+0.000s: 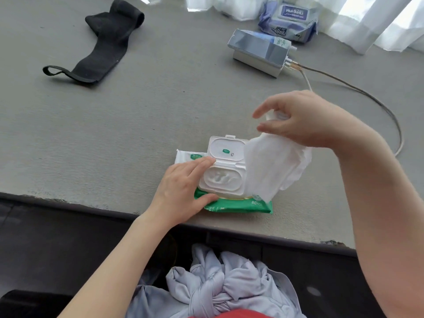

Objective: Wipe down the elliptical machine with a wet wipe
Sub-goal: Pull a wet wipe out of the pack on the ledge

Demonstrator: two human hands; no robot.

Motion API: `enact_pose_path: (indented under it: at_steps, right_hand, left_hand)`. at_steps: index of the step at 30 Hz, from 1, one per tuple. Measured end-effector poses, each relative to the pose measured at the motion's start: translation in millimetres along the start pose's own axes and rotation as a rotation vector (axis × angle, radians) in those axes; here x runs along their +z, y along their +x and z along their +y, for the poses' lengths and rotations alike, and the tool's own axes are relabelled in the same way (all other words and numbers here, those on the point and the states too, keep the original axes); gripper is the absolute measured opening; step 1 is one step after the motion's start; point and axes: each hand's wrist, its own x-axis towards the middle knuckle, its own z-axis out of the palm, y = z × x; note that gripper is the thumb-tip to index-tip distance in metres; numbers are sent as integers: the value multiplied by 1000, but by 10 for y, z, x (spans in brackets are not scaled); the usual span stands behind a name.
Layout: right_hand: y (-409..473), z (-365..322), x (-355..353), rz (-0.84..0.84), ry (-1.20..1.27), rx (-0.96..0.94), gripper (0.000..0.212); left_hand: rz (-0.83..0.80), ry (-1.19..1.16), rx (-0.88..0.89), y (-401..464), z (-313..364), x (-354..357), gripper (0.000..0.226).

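Wet wipe (273, 166) coming out of the green pack (238, 206), at 6 o'clock on the grey surface (137, 111).
Right hand (305, 120) pinches the wipe; left hand (183, 187) presses flat, fingers straight, steadying the pack: pull upward, then close the lid (227, 149).

Item count: two wipe packs, one green (238, 206) at the near edge of the grey surface (137, 125) and one blue (289, 19) at its far edge; one loose wipe (270, 168); one black strap (101, 42); one metal box (259, 53); two hands.
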Motion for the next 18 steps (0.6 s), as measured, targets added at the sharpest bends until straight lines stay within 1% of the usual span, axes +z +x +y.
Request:
enact_pose_path:
  at_steps: [2, 3, 4, 7, 9, 10, 12, 14, 16, 18]
  right_hand:
    - [-139, 1, -177, 75, 21, 3, 20]
    - [-197, -8, -248, 96, 19, 9, 19]
    - [-244, -18, -303, 112, 16, 13, 18]
    - [-345, -82, -415, 142, 34, 8, 14]
    - [-388, -147, -440, 149, 47, -16, 13]
    - [-397, -180, -439, 147, 54, -28, 13]
    - [-394, -240, -426, 136, 63, -44, 15]
    - [-371, -272, -409, 124, 59, -43, 18]
    - [-366, -264, -415, 132, 50, -18, 19]
    - [-395, -225, -457, 144, 57, 10, 19]
  left_hand:
    - [28, -138, -56, 81, 27, -55, 77]
    - [23, -176, -80, 143, 30, -98, 82]
    - [6, -167, -92, 212, 31, -141, 88]
    - [-137, -100, -110, 354, 52, -181, 107]
    - [-209, -151, -142, 351, 66, -133, 111]
    - [-209, -177, -152, 334, 75, -109, 111]
    - [-167, -203, -177, 304, 102, -74, 112]
    - [-72, -224, -197, 277, 150, -52, 116]
    - [39, -270, -172, 235, 169, -18, 114]
    - [114, -266, -86, 163, 128, 22, 97]
